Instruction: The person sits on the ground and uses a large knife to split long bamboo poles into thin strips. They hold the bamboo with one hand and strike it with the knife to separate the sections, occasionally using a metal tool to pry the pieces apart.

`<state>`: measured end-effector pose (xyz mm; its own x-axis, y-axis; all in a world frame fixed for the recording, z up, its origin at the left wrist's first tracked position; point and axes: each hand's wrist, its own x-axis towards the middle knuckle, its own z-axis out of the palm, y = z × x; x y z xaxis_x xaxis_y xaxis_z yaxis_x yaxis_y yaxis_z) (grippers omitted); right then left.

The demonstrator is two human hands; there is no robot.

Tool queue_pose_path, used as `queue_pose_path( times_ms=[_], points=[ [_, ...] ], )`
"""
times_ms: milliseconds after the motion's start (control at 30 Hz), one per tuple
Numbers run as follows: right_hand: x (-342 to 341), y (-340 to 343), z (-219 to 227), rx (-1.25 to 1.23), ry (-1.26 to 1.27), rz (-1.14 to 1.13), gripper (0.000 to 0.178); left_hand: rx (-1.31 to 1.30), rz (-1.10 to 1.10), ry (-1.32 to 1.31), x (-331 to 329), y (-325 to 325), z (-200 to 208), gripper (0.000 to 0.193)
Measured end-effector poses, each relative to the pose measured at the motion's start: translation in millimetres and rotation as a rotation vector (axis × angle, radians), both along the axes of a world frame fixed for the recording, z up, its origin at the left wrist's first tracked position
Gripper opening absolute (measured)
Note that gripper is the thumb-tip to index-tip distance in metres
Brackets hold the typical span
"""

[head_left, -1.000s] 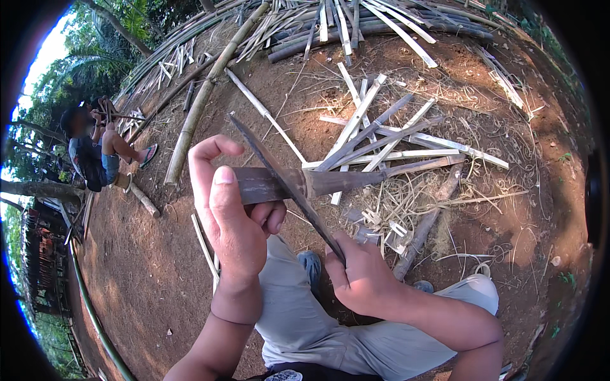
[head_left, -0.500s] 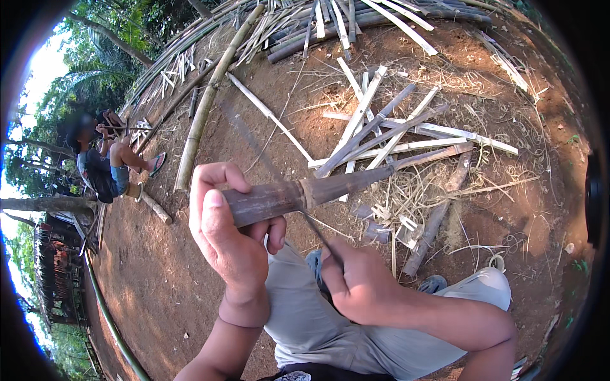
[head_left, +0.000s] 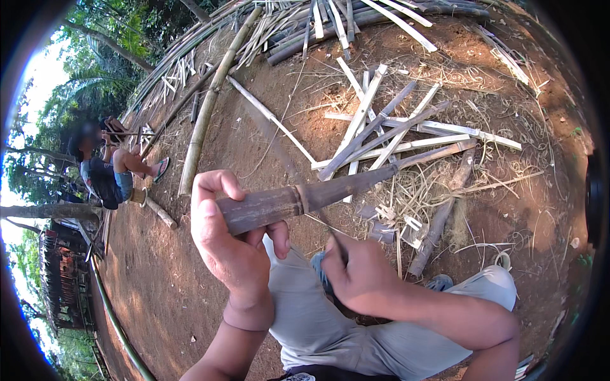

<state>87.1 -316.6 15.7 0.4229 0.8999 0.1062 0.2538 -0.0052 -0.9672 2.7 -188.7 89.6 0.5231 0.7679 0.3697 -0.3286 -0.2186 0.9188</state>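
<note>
My left hand is closed round the thick end of a dark bamboo piece, thumb and fingers wrapping it. A raised node ring circles the bamboo past my fingers. From there it tapers into a long, pale-tipped point toward the right. My right hand grips a knife by its handle, just below the bamboo. Its thin blade slants up and left, crossing at the node. Beyond the bamboo, the blade is smeared by motion; whether its edge touches the node, I cannot tell.
Split bamboo strips lie crossed on the dirt ahead, with curly shavings and a short pole nearer my legs. A long bamboo pole runs toward a pile of canes. Another person sits at the far left.
The knife has shifted slightly against the bamboo near the node, and its blade is more blurred. Both hands keep their grips. The whole view has moved a little.
</note>
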Motion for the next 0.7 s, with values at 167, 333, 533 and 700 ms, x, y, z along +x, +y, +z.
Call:
queue_pose_path(
  times_ms=[167, 333, 533, 700],
  points=[
    [19.1, 16.8, -9.6, -0.201, 0.123, -0.101, 0.028, -0.028, -0.015, 0.010, -0.3, -2.3, -3.8, 0.045],
    [1.0, 9.7, 10.2, -0.104, 0.101, 0.052, 0.033, -0.048, -0.067, -0.044, -4.6, 6.3, -7.2, 0.043],
    [7.0, 17.2, -7.3, -0.091, 0.139, -0.063, 0.038, -0.023, -0.049, -0.041, -2.8, 9.1, -3.7, 0.041],
    [7.2, 7.4, 4.3, -0.182, 0.157, 0.052, 0.042, -0.054, 0.010, -0.027, 0.2, 0.6, -5.5, 0.042]
  ],
)
